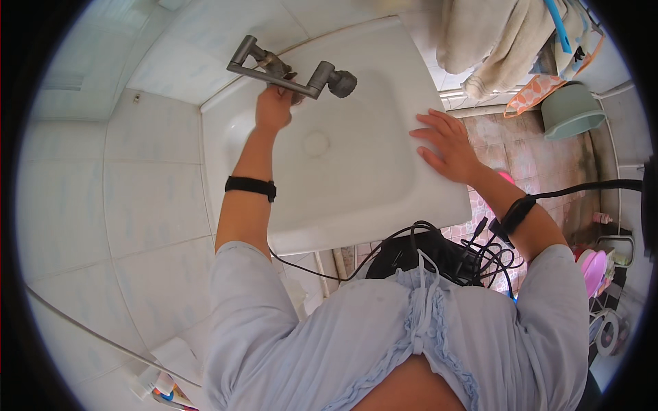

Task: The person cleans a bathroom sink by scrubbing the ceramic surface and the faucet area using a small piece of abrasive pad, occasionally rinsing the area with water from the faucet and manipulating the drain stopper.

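Observation:
A white sink point(370, 198) spreads out before me, with its round drain at the middle of the basin. Over its far left part stands a grey faucet point(274, 79) with a jointed arm and a round nozzle. My left hand point(273, 109) is closed at the base of this faucet, its fingertips partly hidden under the jointed arm. My right hand point(445, 145) rests on the right rim of the sink, fingers spread and holding nothing. No water shows from the nozzle.
White tiles line the wall on the left. Beige towels point(480, 48) hang at the far right, near a pale green basin point(572, 113). Black cables point(473, 257) lie looped at my waist, and one runs from my right forearm. A pink basin point(593, 270) sits low at right.

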{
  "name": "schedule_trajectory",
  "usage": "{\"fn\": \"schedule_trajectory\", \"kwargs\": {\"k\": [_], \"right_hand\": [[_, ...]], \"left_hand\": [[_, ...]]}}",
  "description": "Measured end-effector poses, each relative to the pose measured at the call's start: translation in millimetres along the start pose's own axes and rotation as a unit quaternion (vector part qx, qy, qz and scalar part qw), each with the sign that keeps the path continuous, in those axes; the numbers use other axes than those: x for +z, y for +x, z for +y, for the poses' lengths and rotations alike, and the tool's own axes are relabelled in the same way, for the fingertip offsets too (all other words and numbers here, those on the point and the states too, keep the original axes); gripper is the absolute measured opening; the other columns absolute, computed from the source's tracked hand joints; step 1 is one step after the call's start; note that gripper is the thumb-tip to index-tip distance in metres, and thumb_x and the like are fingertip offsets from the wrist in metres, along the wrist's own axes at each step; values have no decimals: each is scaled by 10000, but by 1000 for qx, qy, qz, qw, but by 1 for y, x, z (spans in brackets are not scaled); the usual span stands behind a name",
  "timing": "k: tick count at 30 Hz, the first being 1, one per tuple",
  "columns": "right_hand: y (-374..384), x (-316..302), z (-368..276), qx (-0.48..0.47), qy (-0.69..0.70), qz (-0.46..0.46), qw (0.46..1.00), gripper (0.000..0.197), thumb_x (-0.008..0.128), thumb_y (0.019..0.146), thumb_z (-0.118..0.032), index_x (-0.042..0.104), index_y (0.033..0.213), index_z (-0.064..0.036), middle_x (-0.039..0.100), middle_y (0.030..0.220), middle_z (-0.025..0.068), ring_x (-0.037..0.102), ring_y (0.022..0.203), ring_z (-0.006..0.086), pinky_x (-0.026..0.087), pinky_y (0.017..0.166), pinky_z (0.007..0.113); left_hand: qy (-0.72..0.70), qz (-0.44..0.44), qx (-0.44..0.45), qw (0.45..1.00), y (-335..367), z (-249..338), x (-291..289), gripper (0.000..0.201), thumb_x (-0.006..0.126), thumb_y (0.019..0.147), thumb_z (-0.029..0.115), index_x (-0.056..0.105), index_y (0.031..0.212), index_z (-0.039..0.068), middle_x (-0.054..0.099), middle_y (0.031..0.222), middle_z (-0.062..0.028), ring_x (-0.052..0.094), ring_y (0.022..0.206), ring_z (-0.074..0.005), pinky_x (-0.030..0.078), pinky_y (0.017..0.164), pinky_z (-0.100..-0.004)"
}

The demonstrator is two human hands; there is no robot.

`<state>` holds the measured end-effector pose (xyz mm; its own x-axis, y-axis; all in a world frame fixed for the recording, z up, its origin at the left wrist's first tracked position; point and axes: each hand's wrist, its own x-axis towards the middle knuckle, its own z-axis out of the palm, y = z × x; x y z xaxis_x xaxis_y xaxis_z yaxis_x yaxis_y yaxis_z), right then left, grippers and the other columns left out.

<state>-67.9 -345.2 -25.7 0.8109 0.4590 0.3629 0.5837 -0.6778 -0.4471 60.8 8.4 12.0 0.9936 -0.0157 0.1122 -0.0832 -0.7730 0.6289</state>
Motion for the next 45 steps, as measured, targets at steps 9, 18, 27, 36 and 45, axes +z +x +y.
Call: {"fn": "schedule_trajectory", "kwargs": {"k": [9,18,27,36,45], "right_hand": [[1,1,-2,23,2,-12,1000,273,580,780,-221,573,1052,-187,447,1241,34,327,1224,248,251,996,411],[1,0,0,24,16,-10,1000,281,582,780,-226,573,1059,-193,443,1252,24,313,1236,238,240,1003,412],[1,-3,3,22,18,-6,1000,276,583,778,-231,579,1051,-186,446,1247,27,319,1229,244,245,999,412],[0,-1,0,15,21,0,1000,274,592,772,-219,581,1044,-186,453,1234,22,333,1217,244,258,989,415],[-4,3,1,15,21,8,1000,276,592,773,-216,581,1047,-187,450,1238,22,340,1214,248,256,991,419]], "left_hand": [[49,63,77,994,5,-23,11,222,533,809,151,586,1002,56,617,763,-81,577,690,-173,473,604,-298],[225,-310,-66,921,-91,-54,15,393,482,757,69,508,1145,132,604,889,-70,576,798,-236,455,725,-334],[244,-377,-126,884,-91,-28,24,252,351,837,44,431,1073,80,589,921,-153,584,551,-308,523,512,-375],[272,-319,-13,908,-95,-53,37,288,396,826,42,492,1090,107,528,1153,-61,568,928,-277,470,798,-378],[342,-374,-55,860,-88,-24,39,384,403,822,-28,396,1205,-2,558,1113,-61,621,841,-254,556,644,-330]]}}
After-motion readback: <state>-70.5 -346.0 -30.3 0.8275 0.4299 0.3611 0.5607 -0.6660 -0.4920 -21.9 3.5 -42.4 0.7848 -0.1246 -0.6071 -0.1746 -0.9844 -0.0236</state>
